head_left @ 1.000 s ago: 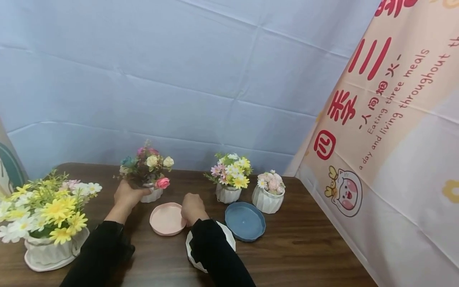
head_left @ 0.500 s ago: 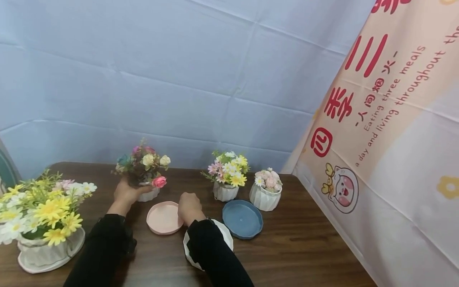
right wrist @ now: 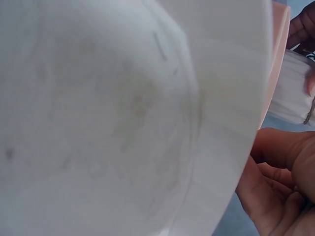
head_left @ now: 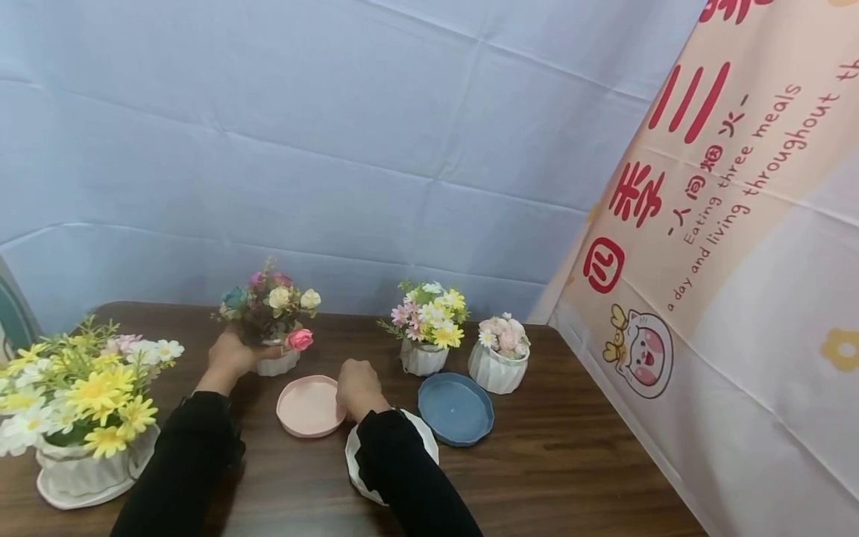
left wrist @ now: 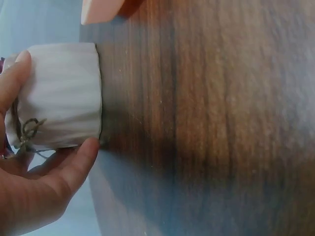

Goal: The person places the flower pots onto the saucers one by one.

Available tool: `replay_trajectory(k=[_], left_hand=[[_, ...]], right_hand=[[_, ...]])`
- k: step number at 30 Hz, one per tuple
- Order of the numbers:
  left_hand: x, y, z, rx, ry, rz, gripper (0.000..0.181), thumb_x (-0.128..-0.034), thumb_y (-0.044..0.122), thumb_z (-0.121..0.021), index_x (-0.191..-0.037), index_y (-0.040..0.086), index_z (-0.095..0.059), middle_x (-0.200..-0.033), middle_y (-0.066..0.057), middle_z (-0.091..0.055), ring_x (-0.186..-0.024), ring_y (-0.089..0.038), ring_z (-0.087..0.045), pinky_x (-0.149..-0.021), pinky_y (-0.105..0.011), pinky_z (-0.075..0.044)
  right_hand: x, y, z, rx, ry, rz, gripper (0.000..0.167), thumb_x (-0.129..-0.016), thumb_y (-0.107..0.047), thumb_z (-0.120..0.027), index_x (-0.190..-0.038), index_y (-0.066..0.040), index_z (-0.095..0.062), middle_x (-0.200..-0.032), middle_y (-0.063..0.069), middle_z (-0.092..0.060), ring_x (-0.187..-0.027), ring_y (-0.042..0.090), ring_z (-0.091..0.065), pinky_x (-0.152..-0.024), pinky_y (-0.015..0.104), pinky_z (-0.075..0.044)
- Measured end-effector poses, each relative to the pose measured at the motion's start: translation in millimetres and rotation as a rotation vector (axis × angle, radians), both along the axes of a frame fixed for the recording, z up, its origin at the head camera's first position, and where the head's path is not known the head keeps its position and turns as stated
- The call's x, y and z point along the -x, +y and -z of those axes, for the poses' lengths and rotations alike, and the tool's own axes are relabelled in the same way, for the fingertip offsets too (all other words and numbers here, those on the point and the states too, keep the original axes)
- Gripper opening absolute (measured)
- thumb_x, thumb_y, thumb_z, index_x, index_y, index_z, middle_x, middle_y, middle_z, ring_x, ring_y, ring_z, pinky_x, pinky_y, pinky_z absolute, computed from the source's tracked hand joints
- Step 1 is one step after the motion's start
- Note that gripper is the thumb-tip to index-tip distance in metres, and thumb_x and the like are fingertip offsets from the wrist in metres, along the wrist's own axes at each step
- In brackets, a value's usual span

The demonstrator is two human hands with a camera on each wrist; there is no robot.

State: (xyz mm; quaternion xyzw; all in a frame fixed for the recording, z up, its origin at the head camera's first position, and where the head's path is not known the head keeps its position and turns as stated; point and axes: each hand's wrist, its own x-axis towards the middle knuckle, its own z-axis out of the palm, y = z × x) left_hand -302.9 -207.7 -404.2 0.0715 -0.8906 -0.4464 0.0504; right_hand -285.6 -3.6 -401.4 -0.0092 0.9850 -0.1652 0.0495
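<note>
My left hand [head_left: 230, 355] grips a small white pot [head_left: 278, 362] of pink, cream and blue artificial roses [head_left: 271, 302] at the table's back left. In the left wrist view, its fingers curve round the ridged white pot [left wrist: 64, 96], which has a twine bow. My right hand [head_left: 359, 384] is at the right edge of a pink saucer [head_left: 309, 406], its thumb and fingers curled and pinching the rim; the fingertips are partly hidden. Under the right forearm lies a white dish [head_left: 424, 434], partly covered by the black sleeve. It fills most of the right wrist view.
A blue saucer [head_left: 455, 410] lies right of the white dish. Behind it stand a pot of daisies [head_left: 424, 359] and a pot of pale pink flowers [head_left: 499, 369]. At the left, a large white pot [head_left: 83, 466] of yellow and white daisies rests on a white saucer [head_left: 57, 494].
The head view has shifted slightly. Both hands stay at the same things, and the pots and saucers keep their places on the table.
</note>
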Motion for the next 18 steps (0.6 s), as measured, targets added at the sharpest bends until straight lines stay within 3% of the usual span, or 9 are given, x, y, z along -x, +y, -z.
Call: replay_trajectory(k=[7, 14, 18], left_hand=[[-0.8, 1.8, -2.2, -0.029, -0.001, 0.023, 0.095, -0.0717, 0.035, -0.079, -0.139, -0.007, -0.027, -0.137, -0.033, -0.033, -0.125, -0.05, -0.027, -0.099, -0.061, -0.025], [-2.5, 1.7, -1.3, -0.03, -0.027, -0.032, 0.095, -0.0715, 0.03, -0.079, -0.139, -0.009, -0.024, -0.135, -0.036, -0.031, -0.124, -0.052, -0.026, -0.101, -0.059, -0.024], [-3.2, 0.7, -1.3, -0.018, -0.05, -0.022, 0.098, -0.072, 0.032, -0.078, -0.139, -0.011, -0.021, -0.135, -0.038, -0.028, -0.123, -0.054, -0.024, -0.101, -0.059, -0.024]], right_hand=[[1.4, 2.7, 0.7, 0.003, -0.023, 0.015, 0.037, -0.047, 0.008, -0.085, -0.078, -0.004, -0.069, -0.077, 0.011, -0.061, -0.061, 0.02, -0.056, -0.048, 0.027, -0.049], [-1.0, 4.6, 2.0, -0.017, -0.019, -0.035, 0.03, -0.049, 0.006, -0.086, -0.07, -0.005, -0.069, -0.067, 0.007, -0.06, -0.055, 0.017, -0.056, -0.048, 0.024, -0.048], [-4.6, 9.6, 2.3, 0.034, -0.016, -0.05, 0.018, -0.059, 0.005, -0.081, -0.067, -0.002, -0.066, -0.053, 0.005, -0.056, -0.044, 0.013, -0.055, -0.044, 0.021, -0.047]])
